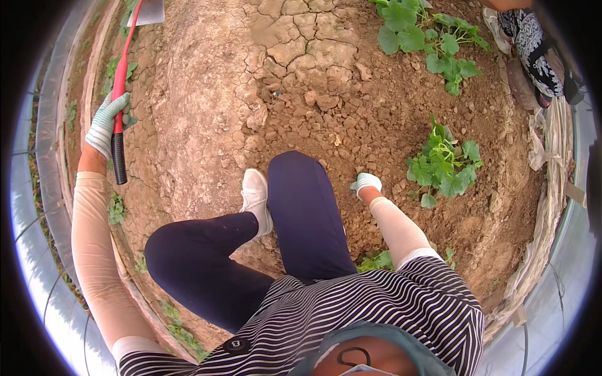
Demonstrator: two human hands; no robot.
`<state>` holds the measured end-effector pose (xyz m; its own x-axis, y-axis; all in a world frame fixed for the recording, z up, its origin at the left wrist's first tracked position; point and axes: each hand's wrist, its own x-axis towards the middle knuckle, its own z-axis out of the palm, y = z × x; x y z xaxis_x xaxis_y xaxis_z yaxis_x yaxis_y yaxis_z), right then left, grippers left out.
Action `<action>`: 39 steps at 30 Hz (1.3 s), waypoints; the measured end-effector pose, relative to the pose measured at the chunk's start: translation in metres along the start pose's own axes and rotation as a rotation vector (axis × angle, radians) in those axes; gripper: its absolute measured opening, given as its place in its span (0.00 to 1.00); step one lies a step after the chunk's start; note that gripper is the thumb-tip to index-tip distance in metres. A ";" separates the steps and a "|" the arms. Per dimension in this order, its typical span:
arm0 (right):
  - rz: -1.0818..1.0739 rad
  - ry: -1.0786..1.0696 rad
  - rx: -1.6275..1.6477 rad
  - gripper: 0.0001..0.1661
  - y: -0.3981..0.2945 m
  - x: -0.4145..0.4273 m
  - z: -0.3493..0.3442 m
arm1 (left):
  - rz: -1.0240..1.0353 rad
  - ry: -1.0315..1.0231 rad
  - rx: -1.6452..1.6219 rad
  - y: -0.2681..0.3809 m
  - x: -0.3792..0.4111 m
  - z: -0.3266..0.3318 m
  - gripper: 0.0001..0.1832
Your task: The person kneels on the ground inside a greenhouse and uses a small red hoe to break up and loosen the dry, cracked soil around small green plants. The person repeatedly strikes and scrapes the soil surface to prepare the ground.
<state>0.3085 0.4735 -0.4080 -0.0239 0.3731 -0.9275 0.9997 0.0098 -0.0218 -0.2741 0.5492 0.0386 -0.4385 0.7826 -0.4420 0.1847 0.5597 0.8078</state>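
Note:
My left hand (108, 120), in a striped pale-green and white glove, grips a long red handle (120, 77) with a black end grip (119, 160). A flat grey metal blade (149, 10) shows beside its far end, cut off by the top edge of the picture. In a matching glove, my right hand (368, 182) is low over the crumbly brown soil (345, 155), right of my bent knee. Its fingers look curled, but their tips are hidden. A leafy green plant (442, 167) grows a short way to its right.
More leafy plants (411, 30) grow at the upper right, and another (381, 261) by my right side. Dry cracked earth (301, 37) lies ahead. At the far right is another person's patterned leg (531, 51). Bunched plastic sheeting (550, 188) borders the bed there.

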 end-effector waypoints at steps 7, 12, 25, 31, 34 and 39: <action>0.062 -0.027 0.008 0.29 -0.003 0.000 -0.011 | -0.058 0.019 0.086 -0.138 0.102 0.093 0.14; -0.001 0.001 0.120 0.20 0.017 0.023 0.003 | -0.084 0.058 0.162 -0.217 0.190 0.165 0.13; 0.126 -0.330 0.868 0.29 0.062 -0.090 -0.227 | -0.108 0.037 0.250 -0.255 0.336 0.165 0.13; 0.195 0.047 0.390 0.29 -0.014 -0.194 -0.370 | -0.093 -0.004 0.285 -0.238 0.333 0.164 0.12; 0.248 0.324 0.615 0.26 0.026 -0.221 -0.375 | -0.074 -0.039 0.422 -0.244 0.341 0.152 0.13; 0.501 0.682 1.391 0.21 0.084 -0.243 -0.318 | -0.147 -0.028 0.338 -0.250 0.344 0.156 0.15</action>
<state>0.3983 0.6790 -0.0662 0.6682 0.4030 -0.6254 0.1269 -0.8900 -0.4380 -0.3343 0.7209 -0.3763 -0.4581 0.6919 -0.5581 0.4036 0.7212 0.5629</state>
